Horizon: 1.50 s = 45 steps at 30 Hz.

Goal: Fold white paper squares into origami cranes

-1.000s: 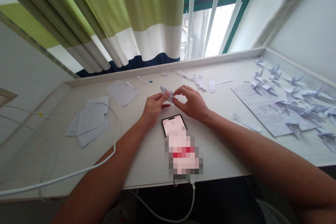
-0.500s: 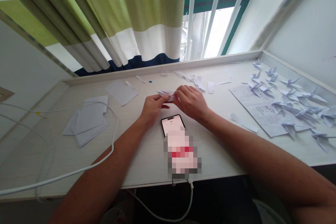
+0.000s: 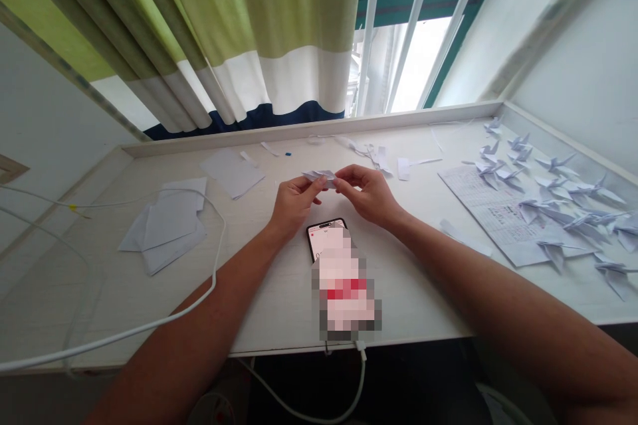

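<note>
Between my hands is a small folded white paper crane (image 3: 319, 176), held roughly level and pointing left. My left hand (image 3: 294, 202) pinches its left part between thumb and fingers. My right hand (image 3: 369, 194) grips its right end with the fingertips, which hide that end. Just below my hands, a smartphone (image 3: 321, 234) lies on the white table (image 3: 259, 305), its lower part hidden by a pixelated blur.
Loose white paper squares (image 3: 169, 226) lie to the left, with a single sheet (image 3: 232, 172) beyond them. Several finished paper cranes (image 3: 553, 206) stand on and around a printed sheet (image 3: 491, 206) at right. Paper scraps line the back edge. A white cable (image 3: 214, 265) crosses the table's left side.
Over the last second, the folded paper has swung from a tilted pose to lying nearly level. My right fingers have shifted along it, and the view has moved slightly.
</note>
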Motion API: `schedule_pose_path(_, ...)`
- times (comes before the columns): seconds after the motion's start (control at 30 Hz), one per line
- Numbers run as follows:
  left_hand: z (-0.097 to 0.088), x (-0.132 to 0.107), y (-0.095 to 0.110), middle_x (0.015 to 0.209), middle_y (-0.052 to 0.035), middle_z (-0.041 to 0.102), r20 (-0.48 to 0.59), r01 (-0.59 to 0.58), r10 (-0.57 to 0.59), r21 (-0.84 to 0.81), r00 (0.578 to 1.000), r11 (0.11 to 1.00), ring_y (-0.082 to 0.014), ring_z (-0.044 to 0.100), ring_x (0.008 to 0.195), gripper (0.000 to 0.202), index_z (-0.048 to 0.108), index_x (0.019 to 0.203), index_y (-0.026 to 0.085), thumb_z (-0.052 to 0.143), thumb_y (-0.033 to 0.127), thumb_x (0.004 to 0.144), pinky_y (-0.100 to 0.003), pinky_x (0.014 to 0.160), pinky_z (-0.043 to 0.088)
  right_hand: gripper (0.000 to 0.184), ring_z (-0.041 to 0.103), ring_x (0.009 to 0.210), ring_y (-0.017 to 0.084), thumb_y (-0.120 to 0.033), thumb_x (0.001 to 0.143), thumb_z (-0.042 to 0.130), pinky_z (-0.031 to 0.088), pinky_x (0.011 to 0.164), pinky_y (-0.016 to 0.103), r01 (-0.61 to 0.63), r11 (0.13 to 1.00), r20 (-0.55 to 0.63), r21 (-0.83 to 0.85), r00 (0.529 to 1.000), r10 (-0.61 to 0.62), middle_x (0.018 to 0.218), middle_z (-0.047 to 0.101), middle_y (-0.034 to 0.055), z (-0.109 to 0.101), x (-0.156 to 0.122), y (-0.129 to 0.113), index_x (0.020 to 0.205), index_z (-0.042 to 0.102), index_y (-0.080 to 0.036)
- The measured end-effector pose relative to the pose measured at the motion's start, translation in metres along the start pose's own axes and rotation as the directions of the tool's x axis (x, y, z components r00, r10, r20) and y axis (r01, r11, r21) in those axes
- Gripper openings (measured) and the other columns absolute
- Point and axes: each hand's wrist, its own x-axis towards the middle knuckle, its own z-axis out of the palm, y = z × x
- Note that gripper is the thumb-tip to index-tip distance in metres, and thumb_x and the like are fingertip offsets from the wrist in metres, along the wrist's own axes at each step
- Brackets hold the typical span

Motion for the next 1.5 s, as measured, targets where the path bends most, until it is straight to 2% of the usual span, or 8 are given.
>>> schedule_pose_path(0.17,-0.002,0.002,-0.002,0.078,-0.0039,0.076,0.006,-0.019,0.019,0.036,1.000,0.999,-0.0164,0.064,0.074,0.032,0.082,0.086,0.019,0.082,0.050,0.078,-0.026,0.059,0.046,0.040,0.069,0.079,0.020,-0.058,0.085,0.075,0.057,0.077,0.036,-0.029,0.999,0.046,0.044,0.999,0.027,0.085,0.075,0.0066,-0.001,0.001,0.006,0.090,0.072,-0.018)
schedule_pose_path(0.3,-0.003,0.002,-0.002,0.073,-0.0038,0.074,0.006,-0.016,0.016,0.044,1.000,0.999,-0.0160,0.061,0.069,0.035,0.082,0.084,0.019,0.083,0.053,0.076,-0.028,0.060,0.045,0.043,0.070,0.078,0.021,-0.060,0.084,0.075,0.056,0.074,0.035,-0.036,0.999,0.046,0.023,0.998,0.035,0.084,0.074,0.0066,-0.002,0.001,0.008,0.089,0.071,-0.018)
schedule_pose_path(0.53,-0.002,0.003,-0.001,0.071,-0.0040,0.073,0.003,-0.016,0.016,0.034,1.000,0.999,-0.0151,0.060,0.067,0.035,0.081,0.080,0.018,0.083,0.052,0.075,-0.027,0.058,0.043,0.029,0.068,0.071,0.018,-0.045,0.093,0.067,0.053,0.070,0.032,-0.022,0.997,0.035,-0.070,0.999,0.024,0.077,0.072,0.0049,0.000,-0.001,-0.002,0.085,0.070,-0.017)
schedule_pose_path(0.67,-0.003,0.004,0.000,0.070,-0.0035,0.072,0.005,-0.028,0.028,0.056,1.000,0.998,-0.0141,0.059,0.065,0.032,0.080,0.080,0.016,0.081,0.049,0.077,-0.026,0.058,0.043,0.027,0.068,0.073,0.018,-0.043,0.089,0.069,0.054,0.072,0.031,-0.064,0.994,0.064,0.085,0.996,0.059,0.078,0.073,0.0048,0.001,0.000,-0.001,0.084,0.071,-0.016)
schedule_pose_path(0.77,-0.006,0.004,0.002,0.063,-0.0016,0.068,-0.001,-0.027,0.027,0.107,1.000,0.994,-0.0126,0.055,0.060,0.030,0.077,0.072,0.016,0.079,0.046,0.078,-0.026,0.057,0.042,0.029,0.067,0.072,0.017,-0.040,0.091,0.062,0.056,0.076,0.033,-0.125,0.972,0.118,0.197,0.988,0.103,0.077,0.072,0.0050,-0.001,0.001,0.002,0.078,0.071,-0.016)
schedule_pose_path(1.0,-0.011,0.005,0.003,0.062,-0.0011,0.066,0.083,0.015,-0.025,0.115,0.996,0.993,-0.0123,0.054,0.059,0.028,0.076,0.071,0.016,0.080,0.043,0.076,-0.026,0.058,0.043,0.016,0.064,0.071,0.016,-0.032,0.081,0.071,0.050,0.070,0.030,-0.178,0.973,0.199,0.147,0.969,0.147,0.076,0.074,0.0030,-0.003,0.000,0.007,0.080,0.075,-0.016)
schedule_pose_path(1.27,-0.011,0.005,-0.001,0.072,-0.0038,0.067,0.159,0.041,-0.031,-0.064,0.987,0.997,-0.0140,0.057,0.067,0.035,0.073,0.073,0.017,0.069,0.048,0.088,-0.026,0.060,0.045,0.027,0.071,0.068,0.017,-0.042,0.085,0.074,0.057,0.070,0.031,-0.175,0.963,0.172,0.207,0.975,0.140,0.074,0.073,0.0034,-0.003,0.001,0.005,0.081,0.072,-0.016)
schedule_pose_path(1.5,-0.008,0.004,-0.001,0.062,0.0004,0.063,0.104,-0.014,0.005,0.078,0.995,0.997,-0.0119,0.052,0.060,0.028,0.075,0.077,0.017,0.076,0.045,0.080,-0.026,0.059,0.044,0.042,0.072,0.052,0.017,-0.056,0.082,0.078,0.050,0.048,0.024,-0.295,0.932,0.173,0.208,0.949,0.262,0.075,0.075,0.0045,0.000,-0.001,0.005,0.082,0.066,-0.016)
